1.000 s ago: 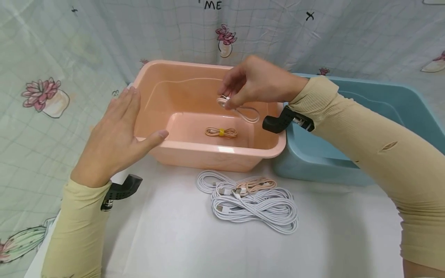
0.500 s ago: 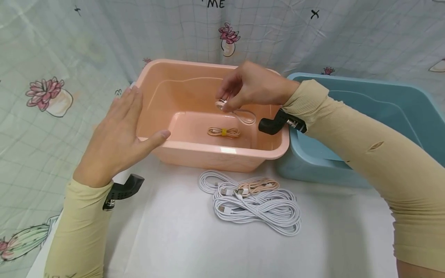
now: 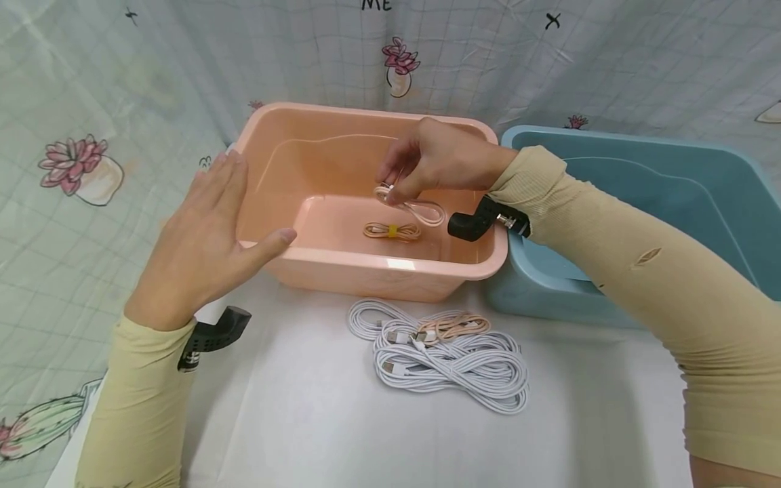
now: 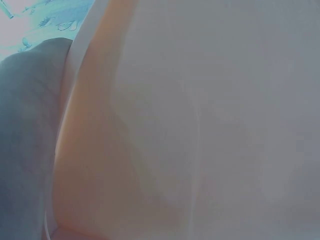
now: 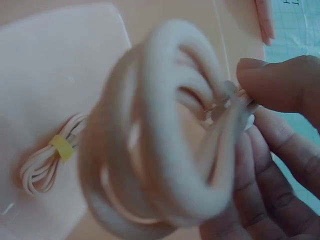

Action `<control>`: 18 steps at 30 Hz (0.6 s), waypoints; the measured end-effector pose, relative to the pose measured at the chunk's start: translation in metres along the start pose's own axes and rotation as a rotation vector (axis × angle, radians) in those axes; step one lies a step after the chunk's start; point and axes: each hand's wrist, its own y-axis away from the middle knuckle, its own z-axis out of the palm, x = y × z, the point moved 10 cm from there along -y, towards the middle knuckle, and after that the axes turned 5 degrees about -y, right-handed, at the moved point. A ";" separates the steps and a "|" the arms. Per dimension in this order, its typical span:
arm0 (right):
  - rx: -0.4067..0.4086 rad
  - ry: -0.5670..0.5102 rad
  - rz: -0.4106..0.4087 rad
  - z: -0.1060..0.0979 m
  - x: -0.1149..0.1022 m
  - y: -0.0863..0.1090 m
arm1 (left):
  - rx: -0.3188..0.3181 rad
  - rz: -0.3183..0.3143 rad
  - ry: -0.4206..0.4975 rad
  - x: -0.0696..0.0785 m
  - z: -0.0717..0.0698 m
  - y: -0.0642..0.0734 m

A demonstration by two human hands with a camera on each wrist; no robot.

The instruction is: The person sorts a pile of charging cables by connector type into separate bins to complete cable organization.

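My right hand (image 3: 436, 159) pinches a coiled light peach cable (image 3: 432, 211) between thumb and fingers, above the floor of the peach tub (image 3: 317, 257). Close up in the right wrist view, the cable's loops (image 5: 165, 125) hang toward the camera. A second peach cable (image 3: 378, 230), bound with a yellow tie (image 5: 61, 148), lies on the tub floor. Resting on the tub's left rim is my left hand (image 3: 195, 237), its fingers straight and thumb spread along the front rim. The left wrist view shows the tub's inner wall (image 4: 95, 150) beside that hand.
On the white table (image 3: 305, 407), in front of the tub, lies a pile of white cables (image 3: 451, 366) with a peach cable (image 3: 454, 327) on top. A blue tub (image 3: 647, 149) stands at the right, against the peach one. A printed cloth (image 3: 293, 47) hangs behind.
My right hand has moved down and slightly left with the coiled cable, deeper into the peach tub. The left hand stays on the rim.
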 end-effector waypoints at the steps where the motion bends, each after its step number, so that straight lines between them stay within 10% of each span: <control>1: -0.002 -0.005 0.001 0.000 0.000 0.000 | 0.001 0.002 0.000 0.000 0.000 0.000; 18: -0.021 -0.016 0.006 0.003 0.004 -0.001 | 0.005 0.002 0.011 -0.001 0.000 0.000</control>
